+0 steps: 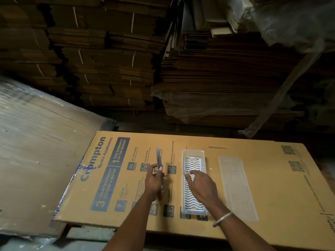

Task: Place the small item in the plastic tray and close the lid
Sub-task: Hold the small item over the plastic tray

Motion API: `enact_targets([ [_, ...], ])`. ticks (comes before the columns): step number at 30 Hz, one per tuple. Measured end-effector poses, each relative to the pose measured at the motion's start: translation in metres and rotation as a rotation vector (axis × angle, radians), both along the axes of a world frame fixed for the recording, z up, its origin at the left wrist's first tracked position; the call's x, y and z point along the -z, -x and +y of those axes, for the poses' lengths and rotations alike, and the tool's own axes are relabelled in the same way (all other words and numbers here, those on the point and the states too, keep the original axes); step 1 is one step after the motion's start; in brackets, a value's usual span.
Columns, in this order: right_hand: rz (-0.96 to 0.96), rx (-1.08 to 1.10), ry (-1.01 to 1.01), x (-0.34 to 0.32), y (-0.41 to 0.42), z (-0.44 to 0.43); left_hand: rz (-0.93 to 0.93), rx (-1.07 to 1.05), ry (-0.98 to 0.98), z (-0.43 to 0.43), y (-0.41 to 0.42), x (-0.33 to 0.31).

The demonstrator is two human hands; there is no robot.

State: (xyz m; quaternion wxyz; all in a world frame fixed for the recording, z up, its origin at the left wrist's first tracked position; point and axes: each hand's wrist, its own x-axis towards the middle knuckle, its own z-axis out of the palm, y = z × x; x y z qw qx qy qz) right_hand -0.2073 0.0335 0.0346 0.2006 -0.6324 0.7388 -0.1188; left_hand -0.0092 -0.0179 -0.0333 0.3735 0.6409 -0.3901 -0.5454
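— What does the plastic tray [193, 180] look like?

— Clear and long, a narrow open trough lying flat on the printed cardboard sheet [253, 178], its long side running away from the person. Inside it sits a white insert [192, 165] with wavy slots, filling nearly the whole floor.

— And the lid [237, 187]?

— Off the tray. It is a clear, frosted rectangle of about the same length, lying flat just to the right of the tray, parallel to it, with a strip of cardboard between them.

— The small item [159, 167]?

— A thin, dark, flat strip, blurred, so its detail is unclear. It is off the cardboard, left of the tray, pointing away from the person.
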Motion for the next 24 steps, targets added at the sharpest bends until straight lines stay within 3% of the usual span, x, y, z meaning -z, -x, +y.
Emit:
enact_targets([
  [2,-0.012,0.015,0.013,0.0,0.001,-0.002,0.167,-0.049,-0.006,-0.005,0.001,-0.015],
  [6,-0.018,0.017,0.037,0.001,0.001,-0.004,0.258,-0.081,0.018,-0.01,0.006,-0.035],
  [14,-0.03,0.012,0.052,-0.002,-0.001,-0.009,0.181,0.054,0.079,-0.01,0.012,-0.057],
  [24,-0.028,0.003,0.099,0.003,-0.001,-0.004,0.305,0.047,-0.008,-0.007,0.021,-0.06],
])
